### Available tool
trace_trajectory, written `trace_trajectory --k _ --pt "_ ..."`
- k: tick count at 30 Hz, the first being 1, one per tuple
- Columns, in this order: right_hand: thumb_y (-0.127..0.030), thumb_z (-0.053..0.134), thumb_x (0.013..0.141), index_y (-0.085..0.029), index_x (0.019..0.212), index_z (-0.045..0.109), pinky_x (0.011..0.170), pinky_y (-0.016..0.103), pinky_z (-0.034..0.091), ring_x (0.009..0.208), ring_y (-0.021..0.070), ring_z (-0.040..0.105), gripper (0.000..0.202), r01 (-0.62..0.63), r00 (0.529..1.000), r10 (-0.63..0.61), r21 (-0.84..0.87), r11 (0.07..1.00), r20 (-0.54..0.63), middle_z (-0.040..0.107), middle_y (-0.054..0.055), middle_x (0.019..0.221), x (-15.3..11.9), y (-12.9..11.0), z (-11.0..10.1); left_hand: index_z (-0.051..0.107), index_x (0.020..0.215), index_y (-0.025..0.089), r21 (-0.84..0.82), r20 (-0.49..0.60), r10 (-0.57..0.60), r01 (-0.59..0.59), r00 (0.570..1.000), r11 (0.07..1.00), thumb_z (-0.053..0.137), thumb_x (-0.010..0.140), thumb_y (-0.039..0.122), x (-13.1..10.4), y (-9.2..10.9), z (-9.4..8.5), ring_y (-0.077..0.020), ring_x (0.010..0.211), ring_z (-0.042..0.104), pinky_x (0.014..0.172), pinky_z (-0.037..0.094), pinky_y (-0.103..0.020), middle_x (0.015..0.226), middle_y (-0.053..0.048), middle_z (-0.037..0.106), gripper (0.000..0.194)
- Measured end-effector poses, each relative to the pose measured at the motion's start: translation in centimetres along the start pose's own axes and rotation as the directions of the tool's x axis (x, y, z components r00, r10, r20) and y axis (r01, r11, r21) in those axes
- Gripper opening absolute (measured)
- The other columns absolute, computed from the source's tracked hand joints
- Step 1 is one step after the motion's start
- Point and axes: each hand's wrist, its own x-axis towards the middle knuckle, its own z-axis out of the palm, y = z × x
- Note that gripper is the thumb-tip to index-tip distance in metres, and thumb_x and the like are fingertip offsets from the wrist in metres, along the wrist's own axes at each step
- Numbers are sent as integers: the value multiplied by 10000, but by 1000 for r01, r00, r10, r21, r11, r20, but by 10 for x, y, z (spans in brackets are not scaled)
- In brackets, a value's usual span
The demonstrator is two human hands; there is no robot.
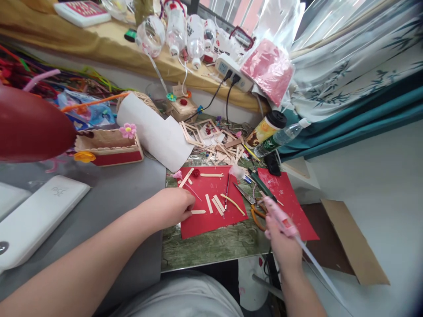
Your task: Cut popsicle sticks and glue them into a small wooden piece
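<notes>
My left hand (pixel 175 206) is over the left part of a red sheet (pixel 194 226), its fingers closed at the end of a short wooden stick (pixel 198 211). My right hand (pixel 280 233) is wrapped round a pink glue gun (pixel 280 216), whose nozzle points up and left beside orange-handled scissors (pixel 258 216). On the red sheet lie short sticks (pixel 218 205), a longer stick (pixel 212 175), a slanting stick (pixel 186 177), a bent yellowish strip (pixel 233 204), a thin brush (pixel 227 191) and a dark red rose (pixel 196 173).
A heap of wooden sticks (pixel 224 152), a patterned cup (pixel 264 130) and a plastic bottle (pixel 280 137) stand behind. To the left are a stick box (pixel 115 157), white paper (pixel 158 136) and a white power bank (pixel 42 220). A second red sheet (pixel 297 211) lies right.
</notes>
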Motion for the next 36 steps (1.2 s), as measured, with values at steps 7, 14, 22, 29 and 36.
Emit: trace_trajectory --k 7,14,22,29,36 --pt "-610 650 781 -116 993 757 522 322 467 526 230 630 549 -277 947 256 -90 957 -192 702 75 625 59 58 -39 631 779 235 -5 -50 36 -36 998 999 583 866 331 1 -3 7 -196 723 621 610 359 -292 797 -32 702 138" --pt "-595 708 757 -144 979 707 565 319 477 550 230 643 502 -282 956 275 -58 958 -104 645 19 613 62 76 -34 625 781 245 -15 -33 39 -39 999 999 576 868 353 2 -5 7 -187 704 602 609 345 -288 774 -16 693 147" --pt "-328 691 882 -210 858 577 793 378 510 835 224 608 166 365 859 -392 -144 920 -330 609 51 883 -16 62 -8 608 774 234 17 -41 50 -50 998 999 562 861 323 0 -1 6 -199 713 615 613 361 -296 798 -37 692 133" --pt "-96 570 940 -299 1436 555 1064 516 451 1252 290 551 536 794 506 -659 -2 608 557 628 93 1384 3 -49 33 621 794 228 34 -25 96 -95 995 995 585 842 278 -1 3 3 -185 702 610 620 375 -287 803 -29 693 78" --pt "-59 737 809 -311 1471 525 1159 511 369 1399 270 468 740 803 307 -625 158 575 717 620 56 1448 52 -87 49 648 813 224 3 -10 87 -87 996 996 603 819 251 -2 1 -1 -184 722 620 615 376 -282 836 -26 710 53"
